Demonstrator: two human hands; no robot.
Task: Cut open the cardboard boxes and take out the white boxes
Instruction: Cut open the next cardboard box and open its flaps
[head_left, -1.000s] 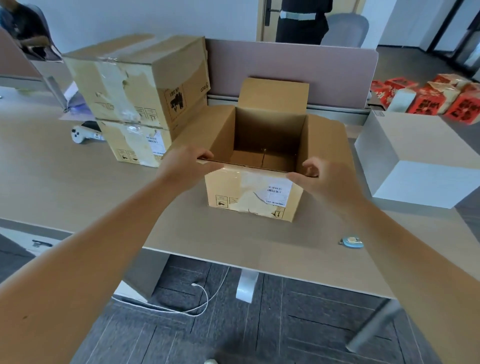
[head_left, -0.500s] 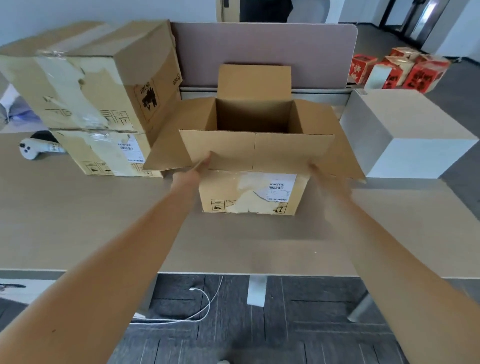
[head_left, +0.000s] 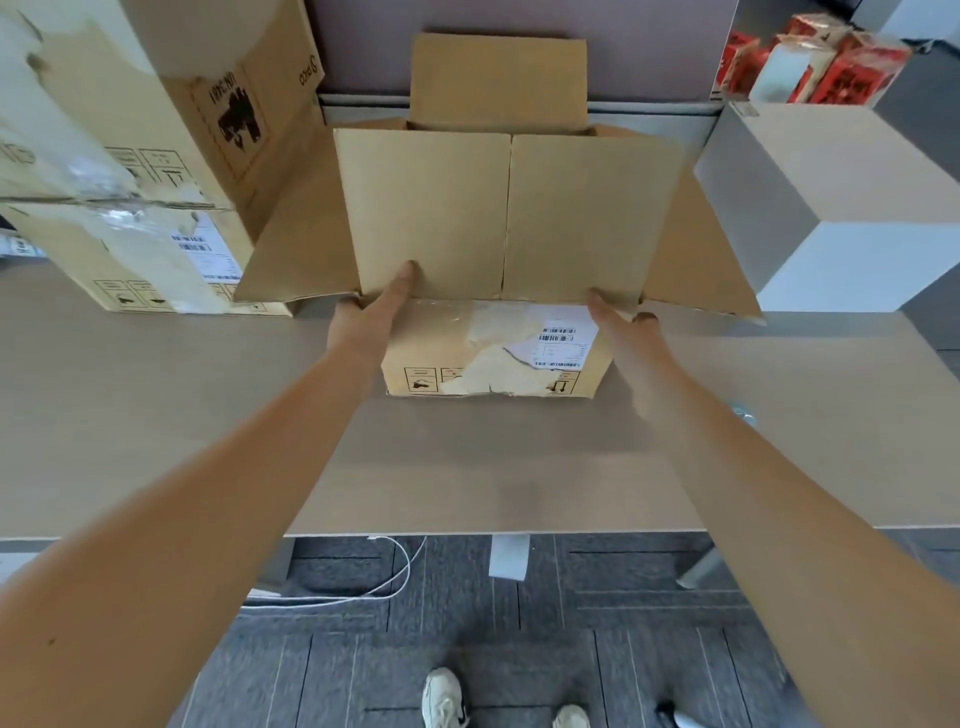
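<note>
**Both hands raise the near flap of an opened cardboard box**

A person stands at a pale wooden desk (head_left: 156, 415), arms stretched forward. The left hand (head_left: 371, 306) and right hand (head_left: 618, 312) each pinch the lower corners of the near flap (head_left: 509, 213) of an open cardboard box (head_left: 493, 358), thumbs on its face. The raised flap hides the inside, so its contents cannot be seen. One large white box (head_left: 852, 208) already sits on the desk to the right, just beside the open box. To the left, two stacked cardboard boxes (head_left: 130, 156) look sealed with tape, so they likely remain to be cut open.

The open box's front carries a torn shipping label (head_left: 558, 340) with barcodes and handling symbols, too small to read. The top stacked box shows sideways print, unclear. Red packages (head_left: 810, 62) stand behind the white box.
</note>
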